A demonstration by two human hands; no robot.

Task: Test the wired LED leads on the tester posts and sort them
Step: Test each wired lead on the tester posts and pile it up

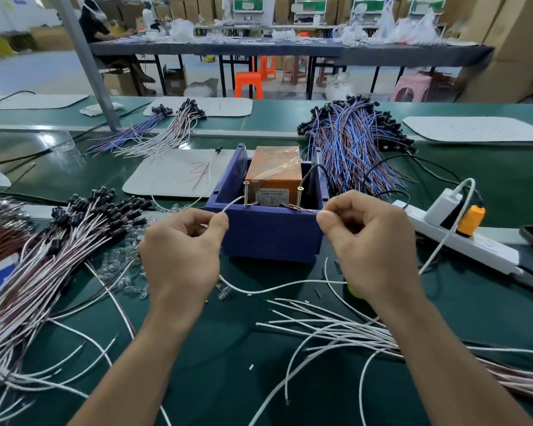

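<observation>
1. The lead is held across the front rim of the blue box, which stands in the middle of the table.
2. The left hand pinches the white end of the lead between thumb and forefinger, with the other fingers curled in. This end touches the left post.
3. The right hand pinches the other, reddish end in the same way, fingers curled. This end lies at the foot of the right post; whether it really touches is too small to see.
4. Both posts are screws that stand upright at the front rim of the box. An orange block wrapped in clear tape sits inside the box behind them.
5. Toward the front edge on the right, loose white wires lie spread under the right forearm.
6. Along the left edge lies a big pile of white and brown leads with black caps.
7. Behind the box, toward the far edge, lies a blue pile of blue and brown leads.
8. A white mat lies just left of the box. A power strip with plugs in it lies near the right edge.
</observation>
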